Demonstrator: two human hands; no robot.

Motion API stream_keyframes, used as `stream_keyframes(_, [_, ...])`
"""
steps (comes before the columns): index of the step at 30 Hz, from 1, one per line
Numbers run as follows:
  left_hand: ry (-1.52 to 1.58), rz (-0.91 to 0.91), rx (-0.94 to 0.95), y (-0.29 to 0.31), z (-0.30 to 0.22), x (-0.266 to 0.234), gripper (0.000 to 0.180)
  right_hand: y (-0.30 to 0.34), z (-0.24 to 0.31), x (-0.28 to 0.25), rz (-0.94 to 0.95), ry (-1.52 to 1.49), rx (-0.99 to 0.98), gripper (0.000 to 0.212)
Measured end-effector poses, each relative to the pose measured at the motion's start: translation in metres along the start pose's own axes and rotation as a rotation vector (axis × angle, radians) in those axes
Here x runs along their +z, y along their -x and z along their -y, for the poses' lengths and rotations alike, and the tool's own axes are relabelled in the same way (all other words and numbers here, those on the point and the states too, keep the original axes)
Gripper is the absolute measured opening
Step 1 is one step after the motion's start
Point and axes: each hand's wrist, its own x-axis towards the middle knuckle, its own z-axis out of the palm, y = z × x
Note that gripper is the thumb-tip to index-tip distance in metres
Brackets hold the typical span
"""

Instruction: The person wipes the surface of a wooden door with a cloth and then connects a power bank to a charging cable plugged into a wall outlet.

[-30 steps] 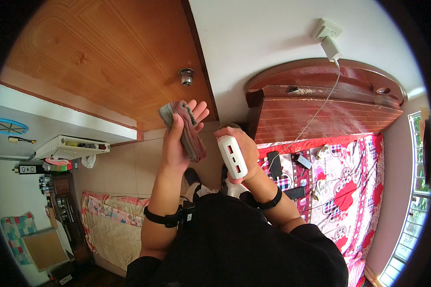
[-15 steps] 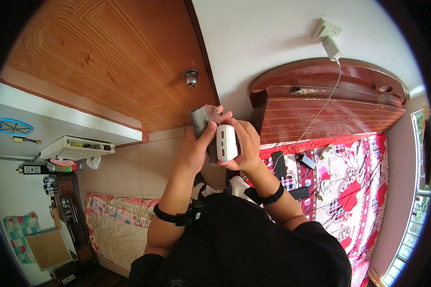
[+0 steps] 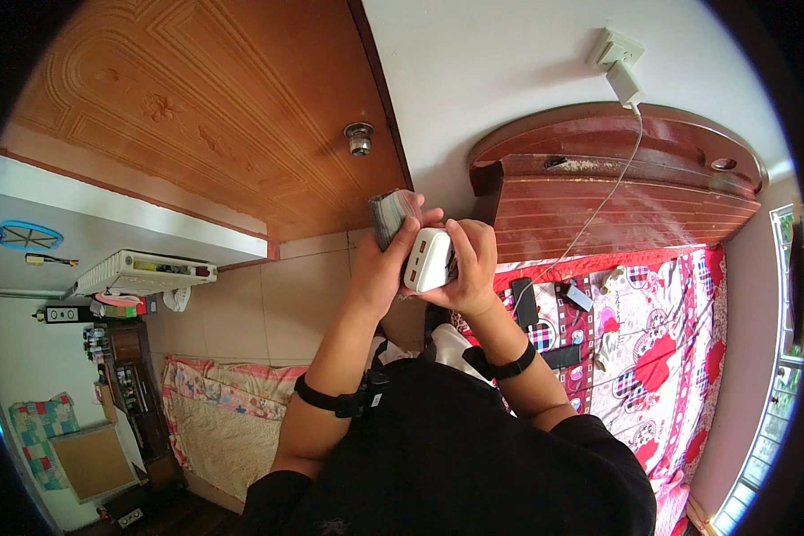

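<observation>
In my right hand is a white power bank, its end with two ports facing up. My fingers wrap round its right side. My left hand grips a folded grey striped cloth between thumb and fingers. The cloth sticks out past the thumb, on the left of the power bank, and its lower part is hidden by the hand. Both hands are close together in front of my body, and the left hand's fingers reach behind the power bank.
A wooden door with a round knob stands ahead left. On the right is a bed with a dark red headboard; phones and small items lie on it. A charger hangs in a wall socket, its cable trailing to the bed.
The power bank has tilted, its top now leaning right. The cloth and my left hand have shifted slightly right and up. Both hands keep their grip.
</observation>
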Motion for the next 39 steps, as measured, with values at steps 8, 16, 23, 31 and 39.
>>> stream_keyframes(8, [-0.302,0.019,0.154,0.003,-0.003,0.007,0.052,0.015,-0.018,0.009,0.071,-0.378,0.024,0.114])
stream_keyframes(16, [-0.368,-0.004,0.221,0.002,0.003,0.009,0.049,0.026,-0.017,0.014,0.050,-0.407,0.120,0.107])
stream_keyframes(23, [-0.230,-0.080,0.104,-0.006,0.008,0.002,0.047,0.018,-0.004,0.011,0.037,-0.143,0.096,0.104])
stream_keyframes(31, [-0.241,-0.096,0.053,-0.010,0.005,0.000,0.049,0.015,0.009,0.008,-0.012,0.015,0.127,0.102])
stream_keyframes(39, [-0.312,-0.097,0.036,-0.010,0.001,-0.006,0.044,0.021,0.011,0.009,-0.010,0.084,0.119,0.104])
